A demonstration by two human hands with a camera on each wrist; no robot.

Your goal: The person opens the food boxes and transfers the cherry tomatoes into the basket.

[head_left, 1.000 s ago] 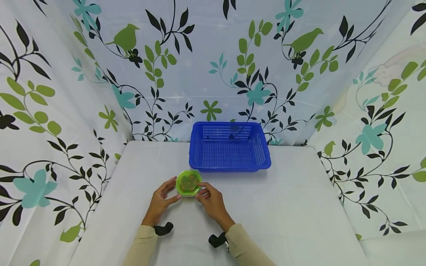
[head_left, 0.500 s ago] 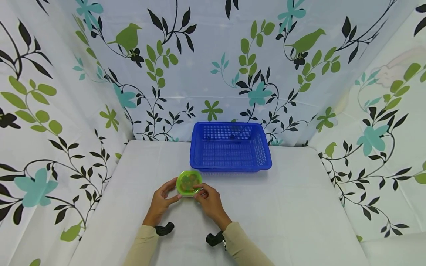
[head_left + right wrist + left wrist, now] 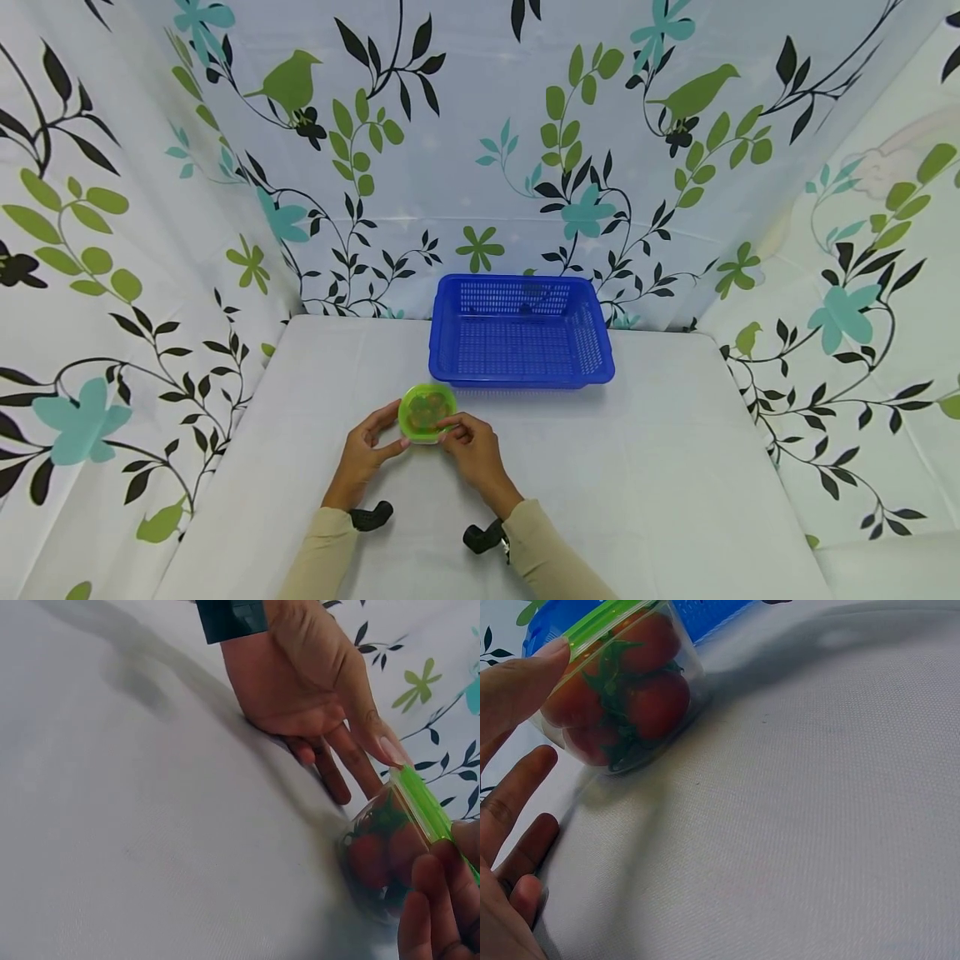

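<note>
A small clear container (image 3: 694,667) with a green lid (image 3: 426,410) stands on the white-covered table, left of centre in the head view. Through its wall show several red tomatoes (image 3: 658,703) with green stems. My left hand (image 3: 360,454) holds the container from the left, thumb against the lid's near edge and index finger round the far side; its other fingers are spread below in the left wrist view. From the right, my right hand (image 3: 477,457) pinches the lid's rim between thumb and curled fingers. The lid sits on the container.
Behind the container, near the table's back edge, stands a blue plastic basket (image 3: 521,377) with mesh walls. Patterned curtains (image 3: 420,192) with leaves and birds enclose the back and sides. The white tabletop (image 3: 660,467) stretches to the right.
My right wrist has shifted slightly left and its fingers have curled closer on the lid's rim. The left hand and container have stayed in place.
</note>
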